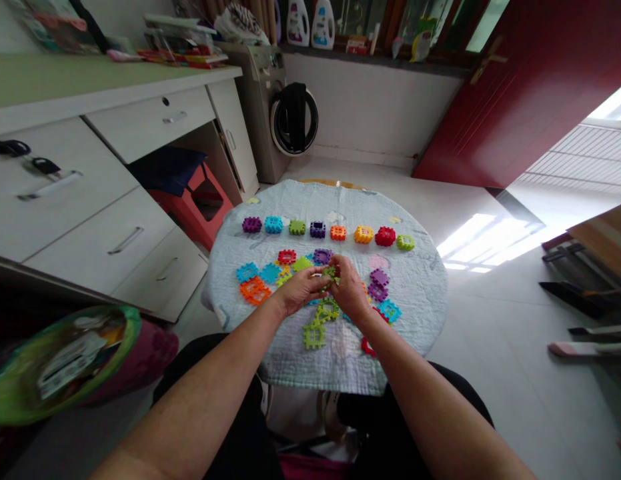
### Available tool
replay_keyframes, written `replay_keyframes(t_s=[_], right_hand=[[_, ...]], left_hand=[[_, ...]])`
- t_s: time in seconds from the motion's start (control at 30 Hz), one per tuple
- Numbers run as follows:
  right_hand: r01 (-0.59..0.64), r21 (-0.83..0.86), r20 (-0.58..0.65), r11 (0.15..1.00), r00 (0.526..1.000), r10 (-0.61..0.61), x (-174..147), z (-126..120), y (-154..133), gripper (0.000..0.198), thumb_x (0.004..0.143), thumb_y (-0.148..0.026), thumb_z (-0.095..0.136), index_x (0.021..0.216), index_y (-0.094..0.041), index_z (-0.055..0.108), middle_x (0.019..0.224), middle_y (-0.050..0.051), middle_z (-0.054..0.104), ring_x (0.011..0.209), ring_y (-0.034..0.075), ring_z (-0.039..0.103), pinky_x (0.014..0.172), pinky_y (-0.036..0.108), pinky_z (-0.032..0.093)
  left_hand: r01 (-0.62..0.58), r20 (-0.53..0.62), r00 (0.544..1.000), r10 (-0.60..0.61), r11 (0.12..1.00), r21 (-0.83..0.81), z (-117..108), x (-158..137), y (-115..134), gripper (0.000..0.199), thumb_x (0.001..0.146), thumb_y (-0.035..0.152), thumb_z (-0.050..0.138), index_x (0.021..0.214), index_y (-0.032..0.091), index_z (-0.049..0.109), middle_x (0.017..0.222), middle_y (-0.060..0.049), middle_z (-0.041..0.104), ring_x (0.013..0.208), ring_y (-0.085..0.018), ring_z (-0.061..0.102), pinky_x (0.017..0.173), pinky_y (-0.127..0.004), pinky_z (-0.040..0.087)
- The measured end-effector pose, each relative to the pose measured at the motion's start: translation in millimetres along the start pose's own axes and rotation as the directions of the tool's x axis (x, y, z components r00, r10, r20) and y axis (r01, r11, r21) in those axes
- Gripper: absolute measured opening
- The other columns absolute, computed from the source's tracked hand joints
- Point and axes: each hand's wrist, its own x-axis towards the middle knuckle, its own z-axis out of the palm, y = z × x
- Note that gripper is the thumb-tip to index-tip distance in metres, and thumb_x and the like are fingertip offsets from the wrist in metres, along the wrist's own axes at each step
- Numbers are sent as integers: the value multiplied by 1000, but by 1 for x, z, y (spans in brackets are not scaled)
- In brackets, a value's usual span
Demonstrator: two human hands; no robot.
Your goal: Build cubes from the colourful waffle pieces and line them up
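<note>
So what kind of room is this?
It looks like a laundry or utility room in a home: there's a grey front-loading washing machine, two white plastic detergent-style bottles and a long white drawer cabinet.

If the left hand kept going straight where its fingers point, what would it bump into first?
Most likely the green notched plastic piece right at the left hand's fingertips, then the right hand just beyond. Depth is hard to judge from this single view.
</note>
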Motion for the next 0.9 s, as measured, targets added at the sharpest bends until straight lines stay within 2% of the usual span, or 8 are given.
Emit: replay_keyframes(t_s=[0.17, 0.3, 0.4, 0.5, 0.6, 0.67, 0.8, 0.9], right_hand=[[32, -68, 47, 997, 999, -28, 0, -2, 0, 46, 71, -8, 45, 115, -18, 51, 107, 11, 60, 95, 22, 58, 85, 38, 48], [80, 53, 127, 995, 988, -86, -1, -4, 0, 61, 68, -4, 44, 128, -19, 44, 122, 12, 58, 111, 23, 56, 94, 41, 46], [56, 178, 210, 982, 973, -93, 0, -6, -2, 71, 67, -5, 47, 135, -20, 36, 133, 13, 52, 121, 23, 52, 96, 41, 47], [12, 227, 246, 974, 967, -69, 0, -6, -2, 67, 69, -6, 48, 134, -20, 37, 130, 12, 54, 119, 22, 54, 96, 39, 48], [-9, 220, 243, 976, 969, -46, 1, -6, 1, 60, 73, -8, 47, 131, -21, 40, 124, 11, 58, 112, 21, 58, 96, 41, 47], [-12, 199, 261, 980, 964, -41, 0, -7, 1, 63, 72, -8, 49, 132, -20, 39, 126, 11, 57, 113, 22, 58, 97, 42, 47], [22, 157, 368, 987, 927, -79, -2, -10, -5, 77, 66, -5, 52, 139, -18, 31, 138, 15, 46, 124, 25, 48, 104, 43, 41], [41, 142, 388, 989, 917, -93, -4, -12, -9, 79, 68, -3, 48, 143, -18, 26, 142, 15, 42, 130, 25, 43, 107, 45, 37]], left_hand=[[-15, 11, 1000, 15, 1000, -4, -2, 2, -1, 49, 62, 29, 84, 105, 17, 62, 96, -5, 67, 83, -12, 64, 79, -26, 50], [-36, 21, 999, 37, 999, -7, -2, 3, -1, 44, 63, 26, 83, 101, 16, 65, 97, -4, 68, 83, -12, 64, 78, -24, 49], [-54, 62, 997, 56, 998, -28, -3, 4, 0, 39, 68, 26, 80, 102, 15, 65, 100, -7, 69, 88, -13, 65, 79, -23, 49], [-48, 61, 997, 53, 996, -79, -3, 4, 1, 37, 70, 23, 78, 102, 14, 63, 99, -7, 69, 88, -14, 65, 79, -24, 50], [-19, 43, 999, 25, 992, -121, -2, 2, 2, 37, 68, 18, 78, 101, 15, 61, 95, -5, 68, 83, -14, 66, 76, -26, 53], [0, 42, 999, 5, 992, -129, -1, 1, 2, 38, 67, 17, 77, 101, 16, 60, 92, -4, 68, 79, -14, 66, 72, -27, 54], [10, 1, 1000, -10, 990, -143, 0, 1, 2, 38, 67, 16, 76, 100, 16, 59, 84, -3, 67, 72, -14, 65, 64, -27, 54], [8, -18, 1000, -11, 987, -160, 1, 1, 2, 38, 67, 15, 76, 100, 17, 58, 79, -2, 66, 69, -14, 65, 63, -27, 54]])
